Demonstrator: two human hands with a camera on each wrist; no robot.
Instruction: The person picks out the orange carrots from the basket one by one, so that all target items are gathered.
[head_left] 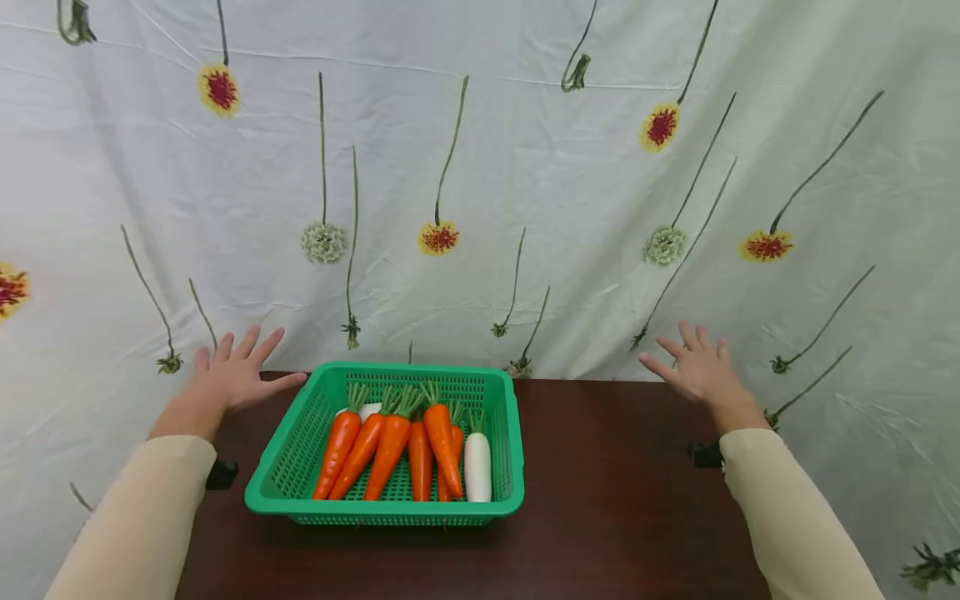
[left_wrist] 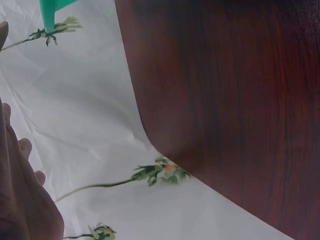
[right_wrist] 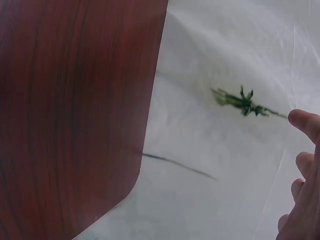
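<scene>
My left hand (head_left: 228, 377) is held up with fingers spread, just left of a green plastic basket (head_left: 258, 497), and holds nothing. The right hand (head_left: 701, 371) is likewise raised, fingers apart, over the far right part of the table, well away from the basket. Inside the basket lie several orange carrots (head_left: 392, 446) with short green stems. A white radish (head_left: 477, 467) lies at their right, and another white piece (head_left: 370, 410) is partly hidden behind the carrots. Parts of the left fingers (left_wrist: 25, 147) and right fingers (right_wrist: 305, 162) show at the edges of the wrist views.
The basket stands on a dark brown wooden table (head_left: 600, 483) with cut corners. Behind and around it hangs a white cloth (head_left: 480, 167) printed with flowers. Dark wrist devices (head_left: 705, 455) sit near the sleeves.
</scene>
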